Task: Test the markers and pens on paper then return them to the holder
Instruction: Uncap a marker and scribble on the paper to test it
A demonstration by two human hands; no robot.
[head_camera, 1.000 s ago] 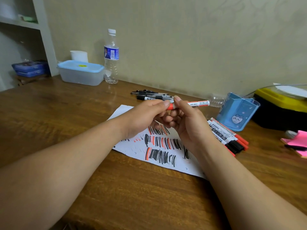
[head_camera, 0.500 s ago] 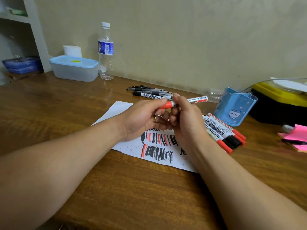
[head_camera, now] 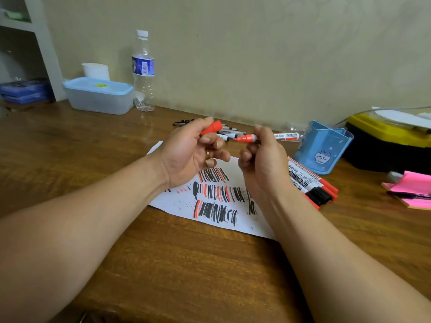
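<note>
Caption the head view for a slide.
Left hand holds the red cap, right hand the uncapped red marker, above the scribbled paper.

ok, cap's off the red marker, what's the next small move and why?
Probably tilt the right hand down and bring the bare tip of the red marker to a blank patch of the paper for a test stroke. The left hand pinches the red cap clear of the tip, and the marker hangs above the sheet, not touching it.
</note>
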